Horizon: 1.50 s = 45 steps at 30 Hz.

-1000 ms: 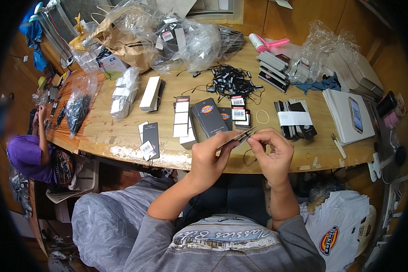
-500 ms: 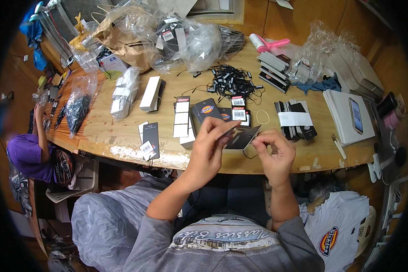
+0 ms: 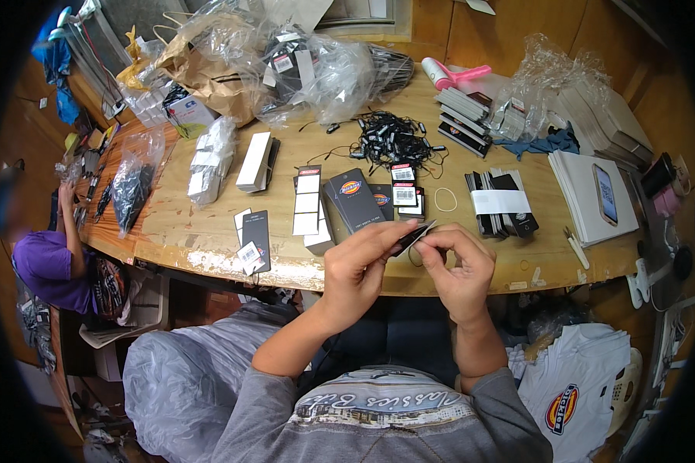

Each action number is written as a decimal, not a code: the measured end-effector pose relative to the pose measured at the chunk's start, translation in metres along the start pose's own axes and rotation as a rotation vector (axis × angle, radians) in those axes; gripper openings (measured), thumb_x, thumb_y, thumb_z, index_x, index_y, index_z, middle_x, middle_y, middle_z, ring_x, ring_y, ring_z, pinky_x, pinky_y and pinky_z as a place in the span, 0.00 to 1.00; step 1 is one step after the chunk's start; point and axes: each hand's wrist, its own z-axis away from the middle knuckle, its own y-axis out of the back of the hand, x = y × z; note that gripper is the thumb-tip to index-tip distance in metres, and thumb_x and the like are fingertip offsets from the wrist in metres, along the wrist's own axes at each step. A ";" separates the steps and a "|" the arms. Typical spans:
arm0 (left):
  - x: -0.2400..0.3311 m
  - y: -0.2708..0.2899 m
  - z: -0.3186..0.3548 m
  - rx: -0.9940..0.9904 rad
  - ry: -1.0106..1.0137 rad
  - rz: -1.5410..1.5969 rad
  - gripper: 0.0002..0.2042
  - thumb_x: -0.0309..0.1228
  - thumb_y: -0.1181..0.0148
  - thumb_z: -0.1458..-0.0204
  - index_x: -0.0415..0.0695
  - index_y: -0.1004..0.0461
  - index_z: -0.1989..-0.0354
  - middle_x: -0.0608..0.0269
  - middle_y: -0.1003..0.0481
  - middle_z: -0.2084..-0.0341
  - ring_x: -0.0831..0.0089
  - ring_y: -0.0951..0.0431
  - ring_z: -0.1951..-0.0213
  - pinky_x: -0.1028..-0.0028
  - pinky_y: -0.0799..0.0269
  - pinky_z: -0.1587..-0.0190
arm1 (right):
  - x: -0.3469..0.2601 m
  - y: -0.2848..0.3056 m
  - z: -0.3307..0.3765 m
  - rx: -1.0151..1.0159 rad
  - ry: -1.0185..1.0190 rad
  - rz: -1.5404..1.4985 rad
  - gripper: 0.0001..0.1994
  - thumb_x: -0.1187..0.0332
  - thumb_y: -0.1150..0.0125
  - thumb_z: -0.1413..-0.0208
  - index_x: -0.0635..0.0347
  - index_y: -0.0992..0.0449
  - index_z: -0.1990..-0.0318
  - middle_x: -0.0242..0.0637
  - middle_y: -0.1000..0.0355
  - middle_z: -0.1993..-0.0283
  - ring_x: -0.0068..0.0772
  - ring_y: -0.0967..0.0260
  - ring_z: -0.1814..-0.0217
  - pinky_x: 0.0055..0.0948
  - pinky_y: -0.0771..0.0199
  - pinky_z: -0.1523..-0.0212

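Note:
Both hands meet just above the near edge of the wooden table (image 3: 510,266). My left hand (image 3: 359,266) pinches a small stack of dark hang tags (image 3: 411,237), seen edge-on. My right hand (image 3: 459,266) touches the tags' right end with its fingertips, working a thin black string loop there. Flat on the table beyond the hands lie more dark tags (image 3: 355,197) and white price stickers (image 3: 307,202). A tangle of black string loops (image 3: 394,139) sits farther back.
A banded bundle of dark tags (image 3: 500,204), a rubber band (image 3: 445,199), a phone on white paper (image 3: 605,193), plastic bags (image 3: 316,62) and a pink lint roller (image 3: 455,75) crowd the table. Another person in purple (image 3: 46,258) sits left. Folded white shirts (image 3: 575,386) lie lower right.
The tags in my left hand have turned from a flatter, face-up angle to edge-on, and my right fingertips have closed in on their end.

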 end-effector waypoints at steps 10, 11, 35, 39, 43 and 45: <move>0.000 0.015 -0.011 -0.238 0.105 0.267 0.12 0.15 0.49 0.60 0.36 0.28 0.65 0.57 0.30 0.68 0.68 0.30 0.63 0.76 0.34 0.63 | 0.008 0.008 0.001 -0.034 -0.071 -0.109 0.04 0.81 0.42 0.61 0.68 0.31 0.76 0.36 0.34 0.78 0.22 0.37 0.78 0.17 0.38 0.79; -0.003 0.017 -0.011 -0.262 0.149 0.344 0.11 0.16 0.48 0.60 0.36 0.28 0.66 0.58 0.30 0.69 0.69 0.30 0.63 0.76 0.34 0.62 | 0.008 0.008 0.001 -0.058 -0.064 -0.124 0.04 0.81 0.42 0.61 0.68 0.31 0.76 0.36 0.34 0.77 0.23 0.37 0.77 0.18 0.38 0.78; -0.001 0.012 -0.001 0.136 0.309 0.797 0.08 0.30 0.52 0.50 0.41 0.42 0.72 0.51 0.30 0.72 0.68 0.28 0.66 0.70 0.32 0.61 | 0.019 0.054 -0.002 -0.319 -0.419 -0.314 0.05 0.83 0.46 0.60 0.70 0.29 0.72 0.36 0.32 0.75 0.22 0.35 0.72 0.17 0.35 0.72; -0.001 0.015 0.000 0.173 0.294 0.857 0.05 0.26 0.50 0.51 0.38 0.37 0.72 0.57 0.29 0.77 0.71 0.27 0.72 0.73 0.31 0.65 | 0.017 0.054 -0.003 -0.248 -0.557 -0.624 0.08 0.84 0.47 0.58 0.70 0.30 0.67 0.40 0.31 0.73 0.24 0.34 0.73 0.18 0.32 0.73; 0.005 0.009 0.000 0.102 0.411 0.663 0.03 0.20 0.49 0.54 0.35 0.31 0.71 0.62 0.29 0.77 0.79 0.28 0.74 0.82 0.32 0.69 | 0.017 0.051 -0.003 -0.264 -0.555 -0.686 0.09 0.82 0.47 0.56 0.69 0.31 0.65 0.42 0.30 0.74 0.24 0.32 0.75 0.19 0.31 0.73; 0.012 0.005 -0.002 0.025 0.469 0.576 0.04 0.19 0.49 0.55 0.34 0.29 0.71 0.61 0.29 0.77 0.77 0.28 0.75 0.81 0.32 0.70 | 0.016 0.049 -0.002 -0.277 -0.537 -0.633 0.08 0.81 0.47 0.56 0.69 0.30 0.65 0.40 0.30 0.74 0.24 0.32 0.75 0.17 0.32 0.73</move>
